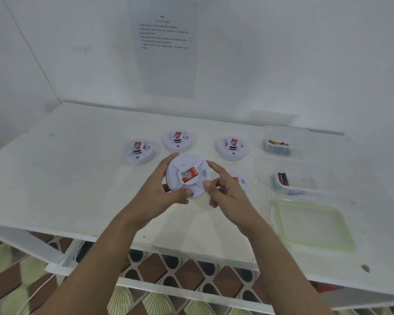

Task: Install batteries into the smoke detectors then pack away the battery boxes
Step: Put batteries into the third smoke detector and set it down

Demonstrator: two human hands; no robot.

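The left hand (166,187) is curling round the left rim of the held smoke detector (188,176), thumb pressing on its near edge. It is holding the unit just above the middle of the desk (77,178), label facing up. The right hand (223,189) is pinching the right rim with thumb and fingertips. This is probably a twist of cover against base, though the view is not showing whether it is opening or closing. For a clean turn, the left hand should be bracing steadily while the right is rotating evenly, without tilting the unit.

Three more detectors are sitting on the far side: the left detector (138,151), the middle detector (177,140) and the right detector (233,147). A fifth detector (240,179) is lying partly hidden behind the right hand, close enough to get knocked. Further right, the far battery box (280,142) and the near battery box (293,180) are standing open. A loose lid (312,223) is lying nearest.
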